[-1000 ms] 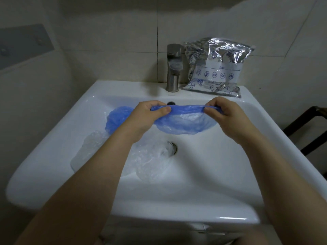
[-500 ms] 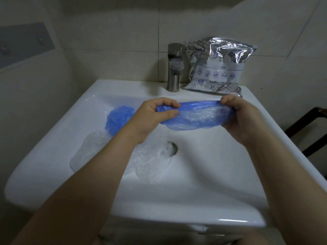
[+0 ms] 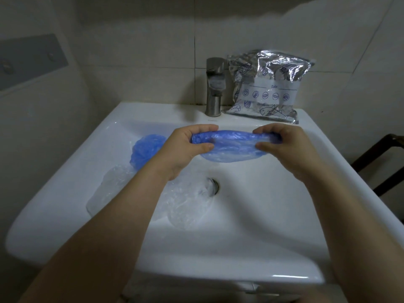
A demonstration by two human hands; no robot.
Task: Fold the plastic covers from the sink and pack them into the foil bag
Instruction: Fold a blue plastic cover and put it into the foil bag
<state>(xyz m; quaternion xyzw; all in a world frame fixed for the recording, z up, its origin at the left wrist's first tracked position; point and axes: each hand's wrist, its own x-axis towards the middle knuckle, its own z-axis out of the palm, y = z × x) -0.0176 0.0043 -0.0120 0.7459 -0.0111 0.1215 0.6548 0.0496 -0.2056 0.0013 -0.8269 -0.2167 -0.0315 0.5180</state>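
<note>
we hold a blue plastic cover [image 3: 231, 147] stretched between both hands above the back half of the white sink [image 3: 258, 215]. our left hand [image 3: 185, 147] pinches its left end, thumb below and curled fingers [image 3: 203, 128] over the top edge; our right hand [image 3: 286, 145] grips the right end the same way, fingers [image 3: 265, 129] curled over the top and thumb pressed against the near side. the cover runs level from hand to hand and its loose lower part sags in a shallow curve between them, clear of the basin. a second blue plastic cover [image 3: 145, 149] lies bunched in the basin to the left, partly behind our left wrist. clear plastic covers [image 3: 185, 204] lie crumpled on the basin floor, reaching the drain [image 3: 213, 186]. the foil bag [image 3: 266, 88] leans against the tiled wall on the sink's back ledge, just right of the steel faucet [image 3: 215, 86].
</note>
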